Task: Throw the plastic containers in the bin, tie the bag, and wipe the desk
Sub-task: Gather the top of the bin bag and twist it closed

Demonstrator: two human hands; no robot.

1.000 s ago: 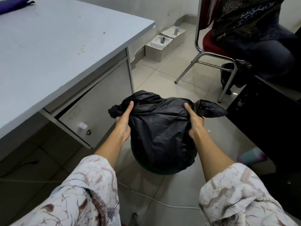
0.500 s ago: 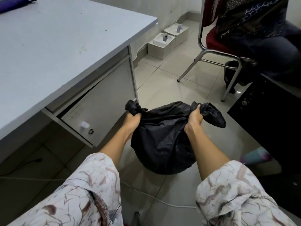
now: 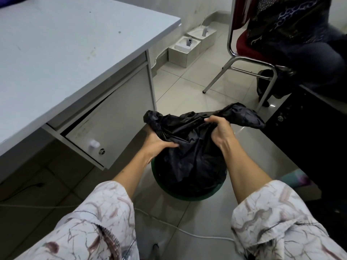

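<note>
Black bin bag (image 3: 189,147) sits in the green bin (image 3: 187,195) on the floor at 6 o'clock of the desk (image 3: 75,53). Left hand (image 3: 157,145) clenches the flap running to 10 o'clock; right hand (image 3: 220,130) clenches the flap running to 2 o'clock. Flaps uncrossed, equally near. Film crumpled, matte, slack; no knot.

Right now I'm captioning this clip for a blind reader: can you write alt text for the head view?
Two bare hands, left hand and right hand, grip the gathered top of a black bag sitting in a green bin on a tiled floor. A grey desk stands to the left.
</note>
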